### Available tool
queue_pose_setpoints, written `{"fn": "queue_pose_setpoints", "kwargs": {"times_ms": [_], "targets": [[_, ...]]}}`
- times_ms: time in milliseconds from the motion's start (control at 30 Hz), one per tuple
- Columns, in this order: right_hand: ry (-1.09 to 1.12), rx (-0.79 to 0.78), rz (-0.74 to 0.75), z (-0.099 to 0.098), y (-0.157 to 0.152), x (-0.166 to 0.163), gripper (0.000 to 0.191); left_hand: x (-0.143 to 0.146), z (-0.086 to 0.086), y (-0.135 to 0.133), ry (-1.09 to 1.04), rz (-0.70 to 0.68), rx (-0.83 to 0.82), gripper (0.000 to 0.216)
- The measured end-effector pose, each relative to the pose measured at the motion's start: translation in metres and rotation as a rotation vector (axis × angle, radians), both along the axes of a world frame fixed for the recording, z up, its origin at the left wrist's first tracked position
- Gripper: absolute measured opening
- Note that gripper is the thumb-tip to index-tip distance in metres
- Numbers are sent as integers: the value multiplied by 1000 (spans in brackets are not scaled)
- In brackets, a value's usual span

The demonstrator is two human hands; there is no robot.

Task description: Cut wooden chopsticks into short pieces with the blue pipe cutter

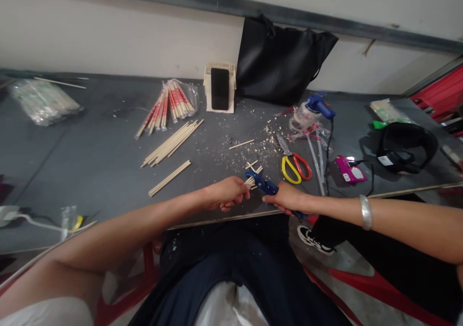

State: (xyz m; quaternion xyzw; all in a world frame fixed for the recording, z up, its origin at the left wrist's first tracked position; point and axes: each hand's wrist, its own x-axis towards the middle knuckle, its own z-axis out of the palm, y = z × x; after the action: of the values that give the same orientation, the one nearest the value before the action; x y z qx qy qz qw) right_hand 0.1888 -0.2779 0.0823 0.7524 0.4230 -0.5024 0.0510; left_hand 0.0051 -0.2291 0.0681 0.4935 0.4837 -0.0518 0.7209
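Observation:
My left hand is closed round a small bundle of short wooden sticks at the table's front edge. My right hand, with a silver bangle on the wrist, grips the handles of a blue cutter. The cutter's jaws sit at the tips of the sticks. A few short cut stick pieces lie just beyond the cutter, amid wood chips.
On the grey table lie loose long sticks, a packet of red-wrapped chopsticks, yellow and red scissors, a blue glue gun, a phone in a wooden stand, a black bag and headphones.

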Motion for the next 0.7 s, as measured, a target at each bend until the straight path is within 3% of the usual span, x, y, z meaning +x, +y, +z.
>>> {"fn": "queue_pose_setpoints", "kwargs": {"times_ms": [267, 400, 533, 700], "targets": [[13, -64, -128, -3, -4, -3, 41, 1, 7, 6, 117, -165, 127, 16], [129, 64, -204, -5, -9, 0, 39, -8, 16, 17, 154, -263, 304, 17], [254, 170, -216, 6, -15, 12, 22, -29, 16, 22, 205, -226, 475, 28], [306, 416, -201, 14, -17, 22, 38, -53, 4, 23, 362, -251, 856, 26]]}}
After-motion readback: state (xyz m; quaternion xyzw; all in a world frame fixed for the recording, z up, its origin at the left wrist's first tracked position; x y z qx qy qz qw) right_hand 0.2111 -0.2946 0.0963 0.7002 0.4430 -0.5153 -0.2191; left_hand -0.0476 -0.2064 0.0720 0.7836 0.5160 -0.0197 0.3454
